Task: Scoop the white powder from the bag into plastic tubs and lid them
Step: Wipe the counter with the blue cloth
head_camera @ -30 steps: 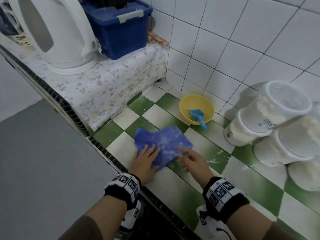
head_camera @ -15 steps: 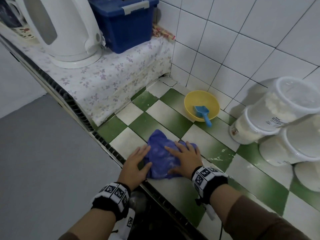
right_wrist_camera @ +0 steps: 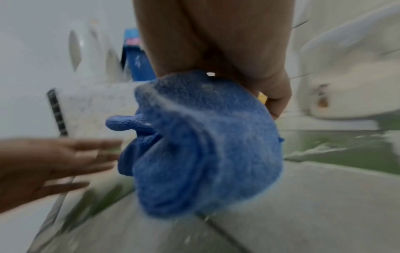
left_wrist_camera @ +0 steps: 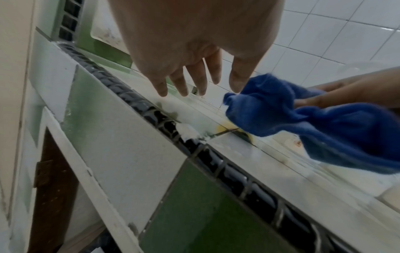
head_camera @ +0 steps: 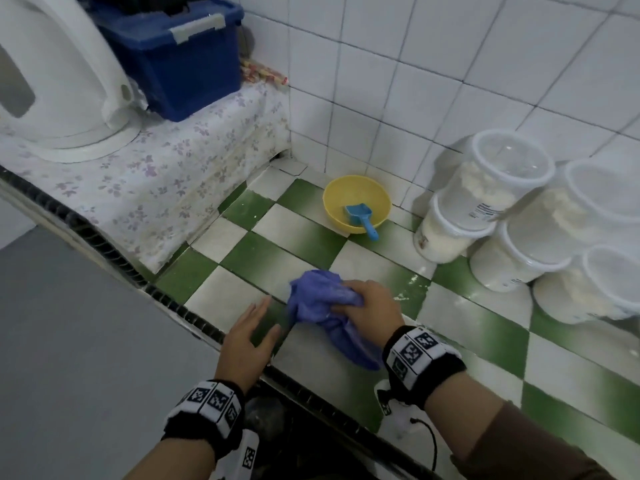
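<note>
Head view: right hand bunches a nubbly blue cloth on glossy tiles.

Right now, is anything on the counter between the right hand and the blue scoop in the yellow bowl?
Nothing visible on the tiles. The right hand grips a bunched blue cloth, so that hand is occupied. Beyond it lie bare checkered tiles up to the yellow bowl, where the blue scoop rests, handle over the rim.

Head view looks steeply down at the tiled counter. Left wrist view sits low at its edge, facing along it. Right wrist view, close and blurred, apparently faces leftward. All share the blue cloth.
</note>
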